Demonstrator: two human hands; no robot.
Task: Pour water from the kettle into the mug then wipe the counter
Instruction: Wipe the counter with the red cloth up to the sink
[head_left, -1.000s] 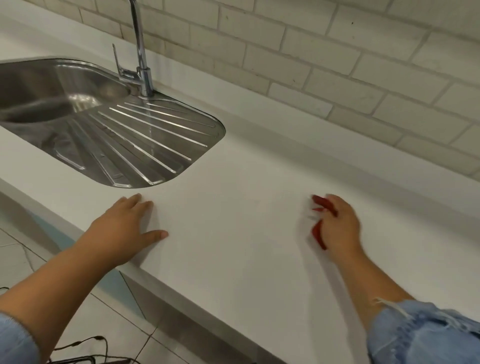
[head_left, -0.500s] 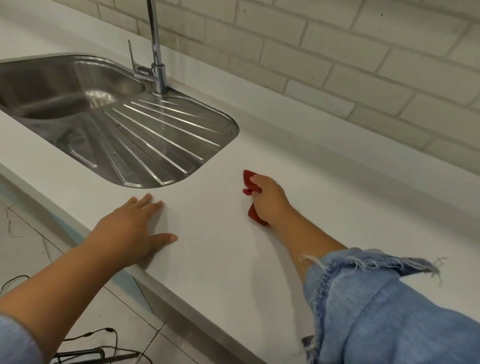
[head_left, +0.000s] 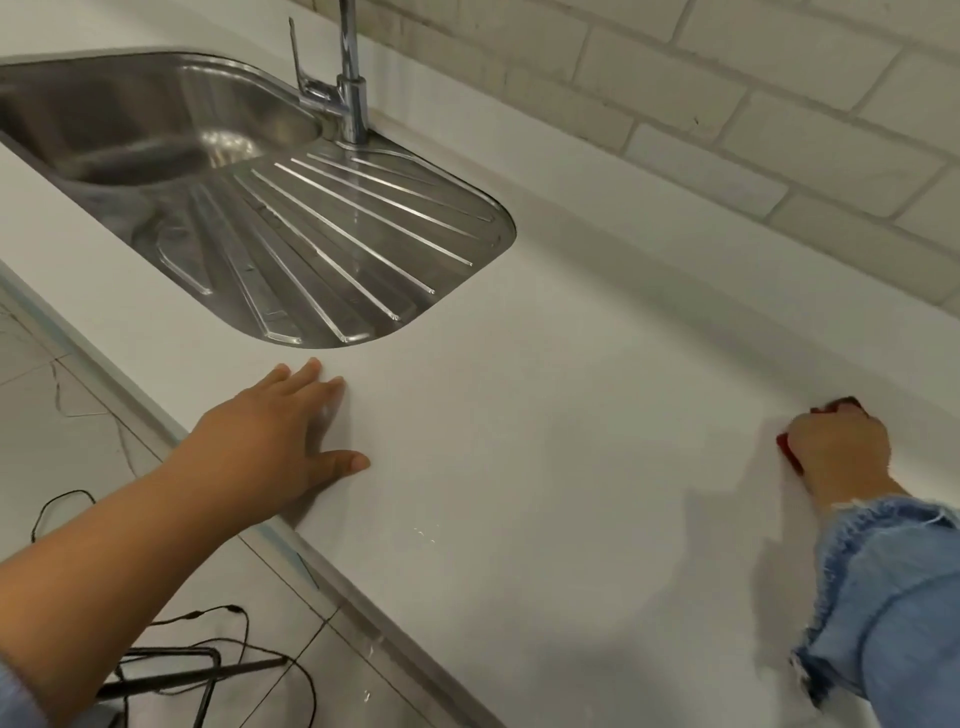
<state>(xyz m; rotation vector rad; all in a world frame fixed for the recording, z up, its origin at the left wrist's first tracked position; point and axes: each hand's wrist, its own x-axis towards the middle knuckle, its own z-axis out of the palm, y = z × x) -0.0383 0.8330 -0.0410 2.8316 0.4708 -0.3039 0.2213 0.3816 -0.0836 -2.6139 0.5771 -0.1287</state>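
My right hand (head_left: 836, 449) grips a red cloth (head_left: 787, 452) and presses it onto the white counter (head_left: 571, 415) at the right side. Only the cloth's red edges show around my fingers. My left hand (head_left: 280, 441) lies flat on the counter near its front edge, fingers straight and spread, just below the sink. A few small water drops (head_left: 423, 535) glint on the counter between my arms. No kettle or mug is in view.
A steel sink (head_left: 156, 130) with a ribbed drainboard (head_left: 337, 249) and a tap (head_left: 350, 78) sits at the upper left. A tiled wall (head_left: 727, 104) runs along the back. Below the counter edge, black cables (head_left: 208, 649) lie on the tiled floor.
My right hand has swept the red cloth across the counter, from near the sink's corner back out to the right. My left hand has stayed flat in place.
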